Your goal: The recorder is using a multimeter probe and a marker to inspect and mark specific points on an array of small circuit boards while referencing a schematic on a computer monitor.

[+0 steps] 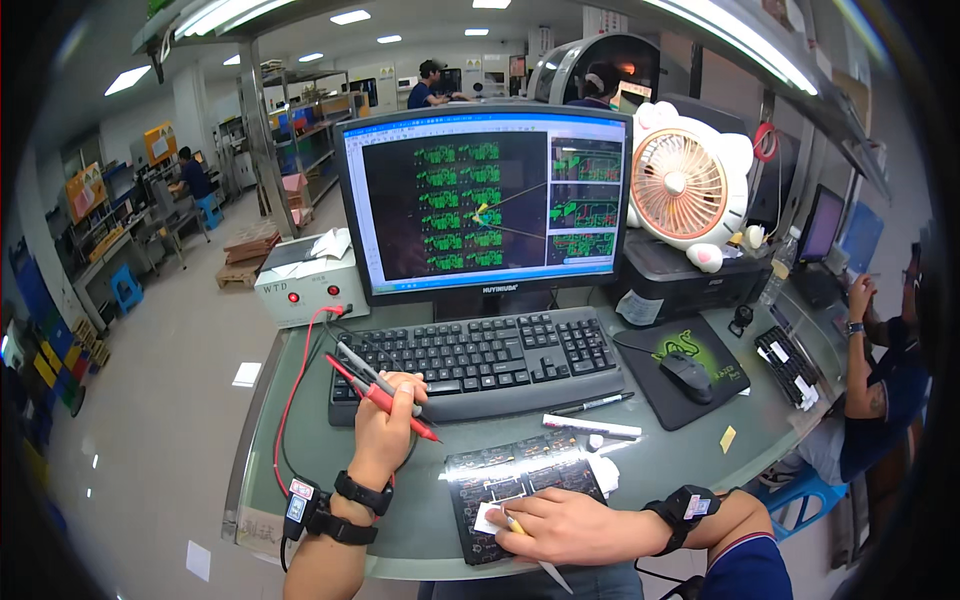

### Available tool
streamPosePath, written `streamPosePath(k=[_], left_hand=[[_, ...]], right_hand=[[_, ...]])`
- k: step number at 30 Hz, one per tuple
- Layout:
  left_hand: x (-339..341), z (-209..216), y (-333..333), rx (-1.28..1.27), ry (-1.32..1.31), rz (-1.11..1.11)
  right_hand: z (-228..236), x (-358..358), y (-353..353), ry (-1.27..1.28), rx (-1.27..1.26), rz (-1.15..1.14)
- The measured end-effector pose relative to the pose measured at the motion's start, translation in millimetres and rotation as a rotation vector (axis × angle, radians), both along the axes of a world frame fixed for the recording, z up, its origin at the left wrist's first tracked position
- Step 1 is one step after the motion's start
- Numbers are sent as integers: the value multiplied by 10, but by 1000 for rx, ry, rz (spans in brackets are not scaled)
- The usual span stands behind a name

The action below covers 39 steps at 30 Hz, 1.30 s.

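Note:
My left hand (384, 438) is closed around a red test probe (420, 429) and a grey-black test probe (352, 358), over the front left of the keyboard (490, 350). A black circuit board panel (475, 472) lies on the table at the near middle. On its lower part rests my right hand (575, 528), fingers bent over a small white slip (488, 518). A slim yellow-and-white stick-like tool (551, 574) passes under that hand, gripped by the fingers; its exact kind I cannot make out.
Behind the keyboard stands a monitor (450, 215) showing a green board layout. A white test box (310, 285) with a red lead sits left. A mouse (686, 377), markers (590, 426), white crumpled tissue (604, 472) and a fan (680, 185) lie right. A co-worker (880, 380) sits far right.

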<state>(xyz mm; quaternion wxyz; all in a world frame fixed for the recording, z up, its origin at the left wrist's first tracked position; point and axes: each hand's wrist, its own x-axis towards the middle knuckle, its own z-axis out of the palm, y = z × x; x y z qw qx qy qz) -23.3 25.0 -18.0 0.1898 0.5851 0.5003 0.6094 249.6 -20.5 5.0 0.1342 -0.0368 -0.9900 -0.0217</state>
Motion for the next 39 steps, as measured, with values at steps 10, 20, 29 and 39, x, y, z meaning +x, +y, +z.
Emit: streamPosePath(k=[10, 20, 29, 39], left_hand=[[-44, -10, 15, 28, -142, -106], [-54, -27, 34, 9, -220, -167], [0, 214, -86, 79, -692, -421], [201, 118, -170, -268, -626, -779]], right_hand=[[-3, -80, 11, -1, -178, 39], [122, -48, 94, -139, -247, 91], [885, 187, 257, 342, -1, -141], [362, 82, 677, 1149, -1459, -233]])
